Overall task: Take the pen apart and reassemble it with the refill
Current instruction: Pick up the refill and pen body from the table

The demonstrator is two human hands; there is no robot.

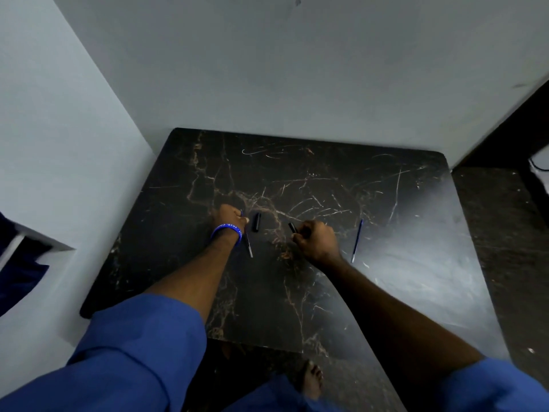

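Note:
On the black marble table [326, 179] my left hand [230, 217], with a blue wristband, is closed on a thin refill [249, 246] whose lower end sticks out toward me past the wrist. A short black pen part [256, 222] lies just right of that hand. My right hand [316, 240] is closed around a black pen barrel [292, 227], whose end pokes out at the upper left of the fist. A second thin blue refill [357, 240] lies alone on the table to the right of my right hand.
Pale walls close the table in at the back and left. A dark floor and a dark piece of furniture [523, 129] lie to the right. My bare foot [310, 380] shows below the table's near edge. Blue cloth [20, 272] hangs at the far left.

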